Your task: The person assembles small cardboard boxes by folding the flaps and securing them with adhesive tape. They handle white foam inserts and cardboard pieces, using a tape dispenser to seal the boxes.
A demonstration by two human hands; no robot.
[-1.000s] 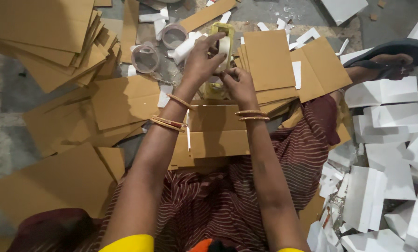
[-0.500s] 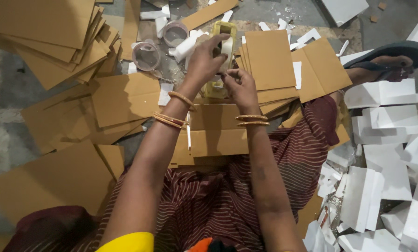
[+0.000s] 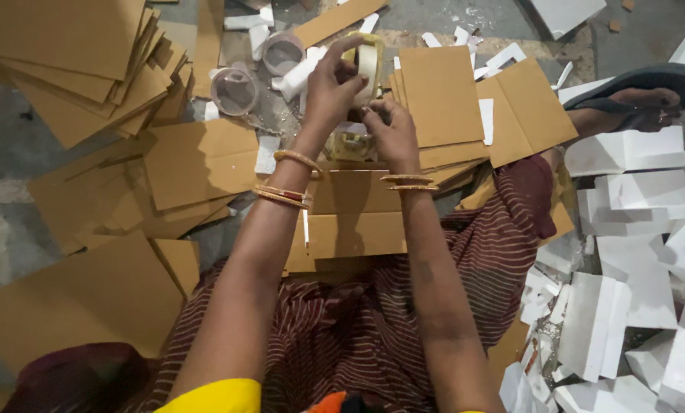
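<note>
My left hand grips a roll of clear adhesive tape, held upright above my lap. My right hand sits just below the roll, fingertips pinched at its lower edge where the tape end comes off. Under both hands lies a small yellowish object, partly hidden. A flat folded cardboard piece rests on my lap over the striped maroon cloth. Both wrists wear bangles.
Stacks of brown cardboard sheets lie at the left and more sheets ahead. Two clear tape rolls sit on the floor. White foam blocks pile up at the right. A sandalled foot is at the upper right.
Both hands have risen slightly with the tape roll and my right hand has closed in under it. The cardboard on my lap has not moved.
</note>
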